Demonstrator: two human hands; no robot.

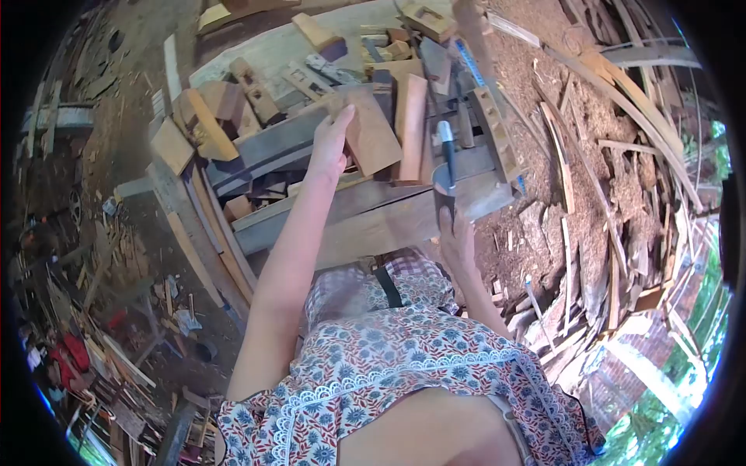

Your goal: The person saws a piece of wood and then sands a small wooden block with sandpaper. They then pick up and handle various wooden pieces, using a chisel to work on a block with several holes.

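Note:
My left hand (332, 147) grips a flat, reddish-brown wooden block (374, 133) by its left edge, with the thumb on its near face. The block is tilted over the workbench (373, 221). Lower right, my right hand (458, 239) is closed around the dark lower end of a tool (449, 159) with a blue shaft and white tip, pointing away from me. The tool's exact kind does not show clearly. Just right of the block, a longer piece of wood (411, 124) leans on the bench.
Wooden hand planes (255, 89) and small offcuts crowd the far side of the bench. A notched wooden bar (495, 136) lies at its right edge. Shavings (598, 132) and long strips cover the ground to the right; scrap wood (116, 233) litters the left.

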